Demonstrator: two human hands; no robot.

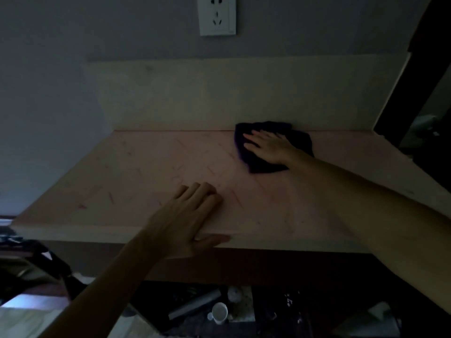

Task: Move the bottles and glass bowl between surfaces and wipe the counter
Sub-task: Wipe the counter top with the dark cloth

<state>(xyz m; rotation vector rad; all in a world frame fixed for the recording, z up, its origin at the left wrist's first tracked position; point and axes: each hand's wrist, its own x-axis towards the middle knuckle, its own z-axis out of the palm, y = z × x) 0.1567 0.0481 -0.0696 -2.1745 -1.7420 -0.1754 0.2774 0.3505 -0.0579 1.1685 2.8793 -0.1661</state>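
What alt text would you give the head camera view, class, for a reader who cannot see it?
A person's right hand presses flat on a dark cloth at the back of a pale counter, by the backsplash. The left hand rests flat near the front edge. A wall socket sits above; the room is dim.

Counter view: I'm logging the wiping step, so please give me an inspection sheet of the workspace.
Surface: pale counter, faint reddish marks across it.
Job's things: dark cloth at the back edge; no bottles or glass bowl on the counter.
Clutter: white cup and small items below the counter.
Grips: right hand flat on the cloth; left hand flat at the front edge.
Cables: nothing seen.
Surroundings: grey wall, white socket.
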